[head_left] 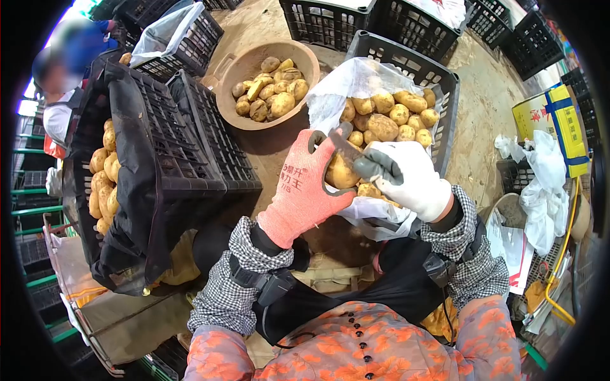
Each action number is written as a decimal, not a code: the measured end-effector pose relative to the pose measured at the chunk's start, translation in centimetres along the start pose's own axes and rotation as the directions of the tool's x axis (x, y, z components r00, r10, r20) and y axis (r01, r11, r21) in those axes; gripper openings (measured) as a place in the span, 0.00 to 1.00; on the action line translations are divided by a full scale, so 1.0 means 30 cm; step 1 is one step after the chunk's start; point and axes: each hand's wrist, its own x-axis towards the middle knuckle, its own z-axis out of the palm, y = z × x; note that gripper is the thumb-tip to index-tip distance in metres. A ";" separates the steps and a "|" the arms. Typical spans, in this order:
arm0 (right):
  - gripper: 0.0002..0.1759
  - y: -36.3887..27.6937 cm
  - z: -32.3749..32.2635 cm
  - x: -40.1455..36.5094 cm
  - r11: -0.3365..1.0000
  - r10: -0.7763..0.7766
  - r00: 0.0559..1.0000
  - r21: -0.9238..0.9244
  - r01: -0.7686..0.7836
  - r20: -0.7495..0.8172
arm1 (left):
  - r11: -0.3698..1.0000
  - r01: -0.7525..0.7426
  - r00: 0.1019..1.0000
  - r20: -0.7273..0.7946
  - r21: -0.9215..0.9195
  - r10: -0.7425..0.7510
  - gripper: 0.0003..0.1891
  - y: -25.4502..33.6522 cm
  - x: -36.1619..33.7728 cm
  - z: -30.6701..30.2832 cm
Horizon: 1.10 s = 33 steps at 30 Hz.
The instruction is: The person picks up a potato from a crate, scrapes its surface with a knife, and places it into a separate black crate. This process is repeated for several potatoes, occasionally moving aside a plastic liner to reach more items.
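My left hand (302, 187), in a coral glove with printed lettering, is closed around a yellow-brown potato (341, 173), which shows between its thumb and fingers. My right hand (406, 178), in a white glove with grey fingertips, pinches a small knife. The knife's dark, stained blade (344, 147) points left across the potato, towards my left fingertips; its handle is hidden in the glove. Both hands are over the near side of a black crate (450, 105), lined with a whitish plastic bag (330, 92) and filled with loose potatoes (383, 127).
A brown basin (225, 95) of potatoes, several cut or dark-spotted, stands beyond my left hand. Black crates (235, 159) stand at left, one draped in black cloth (136, 184) beside more potatoes (103, 178). At right are plastic bags (543, 190) and a yellow box (565, 127). Another person (76, 57) is far left.
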 end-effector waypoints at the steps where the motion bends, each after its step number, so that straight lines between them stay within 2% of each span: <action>1: 0.06 -0.003 0.000 0.003 0.993 0.060 0.998 0.100 -0.060 0.008 | 0.999 0.020 1.000 -0.017 -0.033 -0.020 0.43 -0.003 -0.002 0.004; 2: 0.06 -0.015 0.008 0.000 0.916 0.185 0.982 0.355 -0.186 0.038 | 0.997 0.038 0.999 -0.034 -0.067 -0.040 0.43 -0.004 -0.001 0.005; 3: 0.07 -0.028 0.016 -0.003 0.759 0.307 0.949 0.584 -0.287 0.066 | 0.997 0.034 0.999 -0.037 -0.067 -0.037 0.43 0.000 0.002 0.001; 6: 0.08 0.002 0.030 -0.013 0.872 0.275 0.961 0.426 -0.242 -0.018 | 1.000 -0.011 0.997 -0.077 -0.018 0.010 0.42 0.004 0.007 -0.012; 7: 0.08 0.002 0.028 -0.014 0.908 0.256 0.966 0.353 -0.225 -0.044 | 1.000 -0.019 1.000 -0.026 -0.016 0.019 0.42 -0.006 0.007 -0.010; 8: 0.13 -0.004 0.013 -0.015 0.991 0.100 0.992 0.093 -0.093 -0.076 | 1.000 -0.026 0.999 0.028 -0.016 0.026 0.42 -0.013 0.006 -0.009; 9: 0.18 -0.011 0.007 -0.015 0.984 -0.059 0.996 -0.174 0.047 -0.066 | 1.000 -0.021 0.999 0.029 -0.017 0.021 0.42 -0.012 0.002 -0.011; 11: 0.18 0.006 0.017 -0.009 0.989 -0.037 0.999 -0.145 0.034 -0.016 | 0.998 0.005 0.996 0.094 -0.057 0.001 0.42 -0.008 -0.001 -0.013; 13: 0.17 0.023 0.023 -0.008 0.999 0.030 0.995 -0.018 -0.029 0.092 | 0.999 0.003 0.995 0.097 -0.048 0.002 0.42 -0.019 -0.007 -0.007; 14: 0.17 0.011 0.022 -0.006 0.999 0.033 0.996 -0.019 -0.032 0.087 | 0.999 -0.002 0.995 0.096 -0.037 0.005 0.43 -0.023 -0.007 -0.007; 15: 0.17 -0.014 0.018 -0.001 0.853 0.286 0.949 0.416 -0.314 0.130 | 0.999 -0.007 0.995 0.097 -0.038 0.011 0.43 -0.014 -0.002 -0.011; 16: 0.17 -0.031 0.015 0.006 0.464 0.465 0.841 0.734 -0.496 0.275 | 0.999 -0.012 0.999 0.046 -0.043 0.014 0.43 0.001 0.006 -0.019; 17: 0.17 -0.038 0.016 0.010 0.471 0.463 0.844 0.731 -0.494 0.272 | 0.999 -0.016 1.000 -0.008 -0.048 0.016 0.43 0.010 0.011 -0.025; 18: 0.16 -0.042 0.019 0.013 0.532 0.456 0.862 0.710 -0.462 0.221 | 0.998 -0.046 0.998 -0.032 0.053 0.047 0.43 0.011 0.010 -0.026; 19: 0.18 -0.043 0.022 0.013 0.588 0.445 0.879 0.685 -0.431 0.171 | 0.998 -0.046 0.998 -0.035 0.053 0.047 0.43 0.012 0.009 -0.025; 21: 0.17 -0.014 0.035 0.003 0.596 0.458 0.872 0.670 -0.444 0.170 | 0.984 -0.074 0.996 -0.034 0.162 0.081 0.42 0.013 0.006 -0.021; 22: 0.15 0.018 0.050 -0.008 0.732 0.376 0.922 0.581 -0.356 0.091 | 0.984 -0.072 0.996 -0.034 0.161 0.079 0.42 0.016 0.005 -0.024; 24: 0.14 0.041 0.044 -0.019 0.843 0.274 0.961 0.473 -0.256 0.032 | 0.953 -0.063 0.996 0.081 0.297 0.040 0.43 0.024 -0.002 -0.036; 25: 0.14 0.029 0.021 -0.012 0.797 0.263 0.950 0.517 -0.312 0.167 | 0.952 -0.055 0.997 0.076 0.301 0.033 0.43 0.023 -0.008 -0.035; 27: 0.16 0.015 0.013 -0.015 0.590 0.314 0.905 0.687 -0.424 0.288 | 0.977 -0.049 0.998 0.042 0.206 0.041 0.42 0.024 -0.015 -0.037; 29: 0.17 -0.005 -0.001 -0.010 0.491 0.319 0.931 0.809 -0.323 0.178 | 0.999 -0.015 1.000 0.003 0.051 0.015 0.42 0.038 -0.017 -0.049; 30: 0.18 -0.006 0.001 -0.021 0.477 0.443 0.895 0.832 -0.283 0.050 | 1.000 -0.013 0.999 -0.041 -0.021 0.012 0.42 0.036 -0.027 -0.056; 31: 0.17 0.005 -0.006 -0.019 0.440 0.492 0.870 0.854 -0.277 0.028 | 0.990 -0.060 0.995 -0.086 -0.126 0.049 0.42 0.027 -0.034 -0.059; 32: 0.16 0.037 -0.005 -0.011 0.391 0.526 0.850 0.880 -0.271 0.027 | 0.908 -0.008 0.999 -0.048 -0.419 -0.013 0.42 0.028 -0.044 -0.065; 33: 0.14 0.105 0.000 -0.015 0.425 0.497 0.867 0.881 -0.210 -0.033 | 0.669 0.208 0.975 0.095 -0.713 -0.203 0.41 0.066 -0.065 -0.094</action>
